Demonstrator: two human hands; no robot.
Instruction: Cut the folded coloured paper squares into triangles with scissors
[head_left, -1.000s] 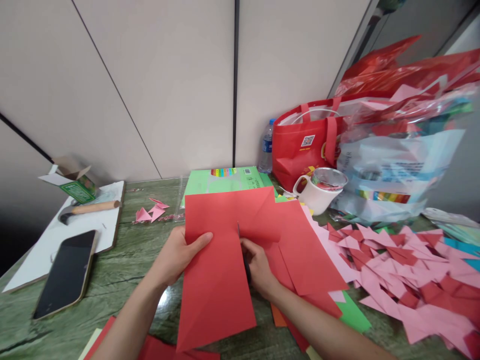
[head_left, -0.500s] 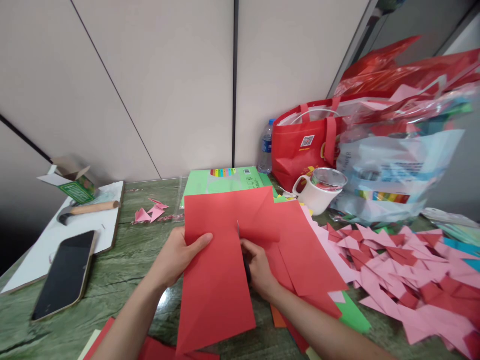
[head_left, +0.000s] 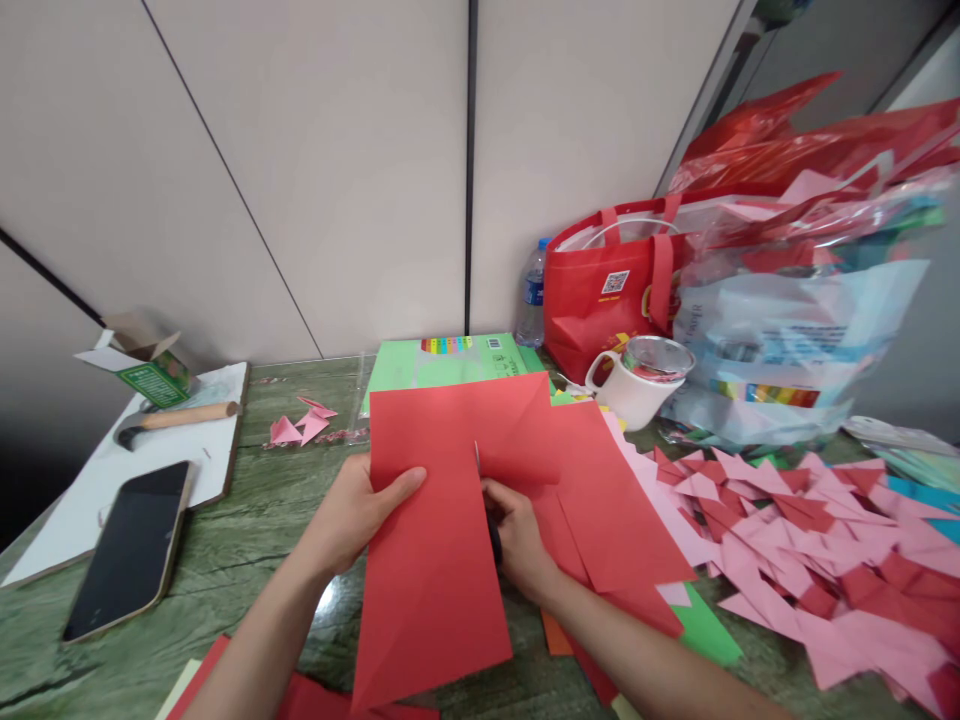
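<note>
My left hand (head_left: 371, 505) grips the left edge of a large sheet of red paper (head_left: 427, 580), thumb on top and fingers hidden behind it. In my right hand (head_left: 517, 535) is a pair of scissors (head_left: 494, 538), mostly covered by the paper and my fingers; a dark handle and a sliver of blade show. A long cut runs up from the sheet's lower edge to the blade near its middle, and the flap right of the cut curls over. More red sheets (head_left: 622, 490) lie under and right of the cut sheet.
Folded pink and red paper pieces (head_left: 787, 520) are heaped at right. Behind stand a white mug (head_left: 634, 395), a red bag (head_left: 607, 290), a plastic bag (head_left: 780, 340) and a water bottle (head_left: 532, 295). A phone (head_left: 131, 550) and a hammer (head_left: 180, 418) lie at left.
Hardly anything differs. The top right corner of the red sheet has shifted very slightly; both hands keep their places.
</note>
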